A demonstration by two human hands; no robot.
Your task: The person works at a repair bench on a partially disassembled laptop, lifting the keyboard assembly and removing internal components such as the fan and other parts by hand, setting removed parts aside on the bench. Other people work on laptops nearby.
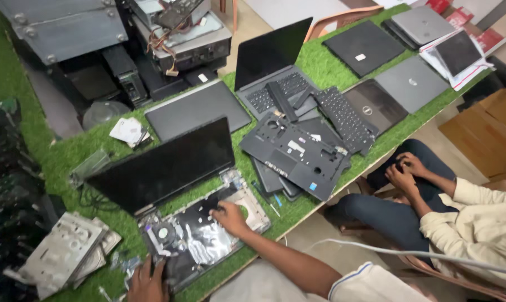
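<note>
1. The opened laptop lies at the near edge of the desk, which is covered in green turf; its screen stands up and its top cover is off, so the insides show.
2. The right hand rests on the bare innards near the right side, fingers spread and pressing down, gripping nothing that I can see.
3. The left hand sits at the laptop's front-left corner, fingers curled onto the edge; whether it pinches anything I cannot tell, as it is cut off by the frame.
4. Risk: bare fingers on the exposed board could bend or short a part, and the fan sits just beside them.
5. Risk: the laptop is close to the desk edge, so a push from either hand could slide it off.
6. Risk: the loose palmrest and loose keyboard are stacked unevenly and could slip.
7. Risk: small screws would get lost in the turf.
8. Count: open laptops 2, the worked one and the second open laptop; closed laptops about 6; metal brackets bottom left, roughly 2.
9. Another person's hands rest on their own lap, off the desk.
</note>
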